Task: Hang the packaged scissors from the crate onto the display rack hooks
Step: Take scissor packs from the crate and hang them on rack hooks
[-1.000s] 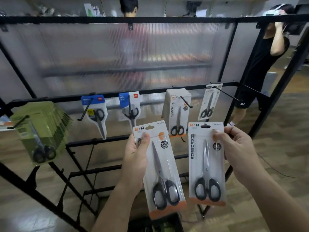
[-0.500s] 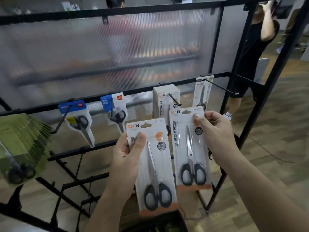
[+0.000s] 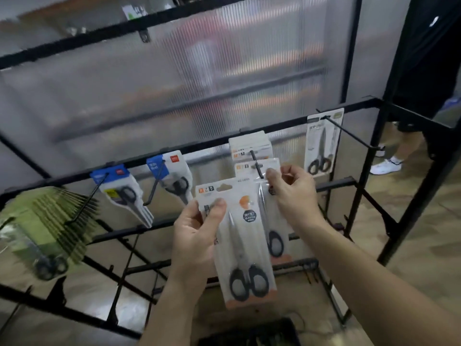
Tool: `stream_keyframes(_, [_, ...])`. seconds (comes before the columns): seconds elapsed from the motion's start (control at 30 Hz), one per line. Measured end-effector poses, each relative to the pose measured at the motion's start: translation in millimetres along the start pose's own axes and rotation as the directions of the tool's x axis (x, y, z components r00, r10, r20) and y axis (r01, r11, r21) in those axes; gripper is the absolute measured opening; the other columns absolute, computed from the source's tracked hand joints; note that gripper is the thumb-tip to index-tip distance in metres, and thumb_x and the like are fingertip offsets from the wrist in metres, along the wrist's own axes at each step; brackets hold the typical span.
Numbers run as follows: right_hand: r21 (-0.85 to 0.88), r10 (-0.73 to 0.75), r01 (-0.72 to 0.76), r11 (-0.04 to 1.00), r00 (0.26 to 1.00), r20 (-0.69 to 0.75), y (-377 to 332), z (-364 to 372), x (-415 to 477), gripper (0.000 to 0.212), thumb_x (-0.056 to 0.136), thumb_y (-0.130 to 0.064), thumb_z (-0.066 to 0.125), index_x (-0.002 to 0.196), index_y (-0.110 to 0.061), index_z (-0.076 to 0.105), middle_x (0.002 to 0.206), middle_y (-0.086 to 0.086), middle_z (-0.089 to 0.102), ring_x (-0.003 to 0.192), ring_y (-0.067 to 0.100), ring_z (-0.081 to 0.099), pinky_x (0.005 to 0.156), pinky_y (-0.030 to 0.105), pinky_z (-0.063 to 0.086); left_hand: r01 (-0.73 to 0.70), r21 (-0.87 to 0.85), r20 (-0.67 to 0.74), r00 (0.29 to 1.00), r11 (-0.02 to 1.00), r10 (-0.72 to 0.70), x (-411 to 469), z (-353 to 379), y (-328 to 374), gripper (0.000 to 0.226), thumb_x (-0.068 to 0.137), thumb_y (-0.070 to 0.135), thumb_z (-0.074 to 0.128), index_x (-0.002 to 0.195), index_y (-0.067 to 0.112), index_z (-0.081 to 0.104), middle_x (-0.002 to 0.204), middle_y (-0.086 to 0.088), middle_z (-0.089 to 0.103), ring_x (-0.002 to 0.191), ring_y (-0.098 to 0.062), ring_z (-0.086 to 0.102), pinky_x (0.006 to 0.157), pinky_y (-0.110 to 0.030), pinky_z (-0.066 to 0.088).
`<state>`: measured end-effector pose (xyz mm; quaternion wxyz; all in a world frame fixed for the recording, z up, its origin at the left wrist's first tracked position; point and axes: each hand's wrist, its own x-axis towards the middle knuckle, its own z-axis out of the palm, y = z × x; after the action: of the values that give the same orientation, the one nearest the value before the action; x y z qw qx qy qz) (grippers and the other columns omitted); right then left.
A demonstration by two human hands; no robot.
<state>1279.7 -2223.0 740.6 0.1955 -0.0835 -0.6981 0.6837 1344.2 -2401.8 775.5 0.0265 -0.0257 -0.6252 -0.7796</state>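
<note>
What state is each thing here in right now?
Left pack: unhung, gripped by left hand.
Right pack: top pinched by right hand, hole at hook tip.
White stack: hanging on that hook.
Green packs: hanging.
Blue packs: hanging.

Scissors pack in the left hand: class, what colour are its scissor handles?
Black handles, on the pack the left hand holds; the head view shows them best.

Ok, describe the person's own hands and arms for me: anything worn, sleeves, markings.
Both the left hand and the right hand are bare: no gloves, and no rings show on the fingers. The left forearm and right forearm are bare to the picture's edge, with no sleeve, watch or bracelet in view.
</note>
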Motion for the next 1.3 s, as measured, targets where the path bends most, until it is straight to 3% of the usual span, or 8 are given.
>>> stream_keyframes(0.27, [-0.092, 0.057, -0.064, 0.994, 0.996, -0.074, 2.8, 21.5, 36.8, 0.03, 0.096, -0.029, 0.065, 0.068, -0.019, 0.062, 0.055, -0.012, 0.062, 0.055, 0.006, 0.057, 0.06, 0.032, 0.045, 0.054, 0.118, 0.116, 0.991, 0.992, -0.067, 26.2, 9.0, -13.9, 0.016, 0.101, 0.013, 0.062, 0.111, 0.012, 0.073, 0.104, -0.011, 0.079, 0.095, -0.028, 0.077, 0.074, -0.036, 0.064])
stream_keyframes(0.43, [-0.088, 0.042, -0.053, 0.995, 0.992, -0.118, -2.6, 17.7, 31.4, 0.014, 0.092, -0.032, 0.073, 0.087, -0.023, 0.064, 0.076, -0.003, 0.071, 0.073, 0.016, 0.071, 0.071, 0.042, 0.059, 0.04, 0.142, 0.176, 0.982, 0.989, -0.065, 29.2, 12.0, -15.0, 0.016, 0.102, 0.017, 0.061, 0.113, 0.017, 0.073, 0.106, -0.007, 0.079, 0.099, -0.026, 0.077, 0.081, -0.045, 0.063])
stream_keyframes(0.57, [-0.054, 0.077, -0.079, 0.995, 0.996, -0.035, -3.0, 2.8, 23.6, 0.032, 0.092, -0.037, 0.075, 0.113, -0.019, 0.06, 0.097, 0.003, 0.072, 0.083, 0.016, 0.073, 0.074, 0.037, 0.062, 0.007, 0.211, 0.209, 0.977, 0.978, -0.052, 30.5, 17.1, -19.0, 0.017, 0.101, 0.021, 0.063, 0.113, 0.022, 0.075, 0.108, -0.003, 0.079, 0.102, -0.026, 0.075, 0.091, -0.057, 0.059])
stream_keyframes(0.73, [-0.111, 0.061, -0.066, 0.992, 0.997, -0.045, 3.7, -25.8, 3.4, 0.033, 0.095, -0.044, 0.069, 0.117, -0.024, 0.059, 0.107, -0.007, 0.067, 0.1, 0.01, 0.067, 0.071, 0.019, 0.052, 0.022, 0.212, 0.162, 0.985, 0.977, -0.057, 34.3, 21.1, -22.4, 0.017, 0.101, 0.023, 0.063, 0.114, 0.022, 0.074, 0.107, -0.002, 0.079, 0.101, -0.024, 0.076, 0.091, -0.057, 0.059])
stream_keyframes(0.9, [-0.138, 0.025, -0.035, 0.99, 0.997, -0.068, 10.4, -47.6, -8.1, 0.015, 0.099, -0.037, 0.063, 0.109, -0.027, 0.062, 0.105, -0.002, 0.07, 0.1, 0.015, 0.069, 0.09, 0.041, 0.059, 0.007, 0.212, 0.162, 0.986, 0.977, -0.042, 43.5, 30.4, -25.8, 0.018, 0.101, 0.02, 0.063, 0.116, 0.018, 0.074, 0.107, -0.002, 0.079, 0.101, -0.022, 0.076, 0.086, -0.042, 0.062])
stream_keyframes(1.1, [-0.114, 0.025, -0.029, 0.993, 0.999, -0.035, 4.8, -61.8, -23.5, 0.014, 0.101, -0.036, 0.059, 0.107, -0.025, 0.065, 0.097, -0.002, 0.074, 0.09, 0.008, 0.072, 0.088, 0.043, 0.06, 0.003, 0.304, 0.106, 0.994, 0.953, -0.037, 62.6, 36.4, -33.2, 0.013, 0.1, 0.023, 0.065, 0.108, 0.02, 0.076, 0.096, 0.008, 0.08, 0.089, -0.009, 0.076, 0.07, -0.022, 0.057])
stream_keyframes(1.23, [-0.143, 0.008, -0.008, 0.99, 1.0, 0.0, 1.6, -67.7, -32.9, 0.012, 0.101, -0.033, 0.06, 0.102, -0.024, 0.066, 0.093, 0.001, 0.074, 0.089, 0.009, 0.071, 0.086, 0.041, 0.059, 0.049, 0.44, 0.028, 0.997, 0.896, -0.068, 92.9, 35.5, -35.7, 0.013, 0.098, 0.038, 0.067, 0.098, 0.028, 0.076, 0.09, 0.005, 0.08, 0.087, -0.019, 0.077, 0.078, -0.044, 0.061])
stream_keyframes(1.3, [-0.162, 0.017, -0.014, 0.987, 1.0, 0.015, 1.7, -68.6, -37.5, 0.01, 0.1, -0.032, 0.061, 0.1, -0.024, 0.066, 0.094, 0.001, 0.073, 0.091, 0.012, 0.071, 0.087, 0.041, 0.06, 0.033, 0.571, -0.006, 0.999, 0.82, -0.036, 106.2, 34.6, -34.1, 0.026, 0.095, 0.051, 0.066, 0.092, 0.027, 0.076, 0.09, -0.001, 0.079, 0.083, -0.024, 0.074, 0.075, -0.043, 0.058])
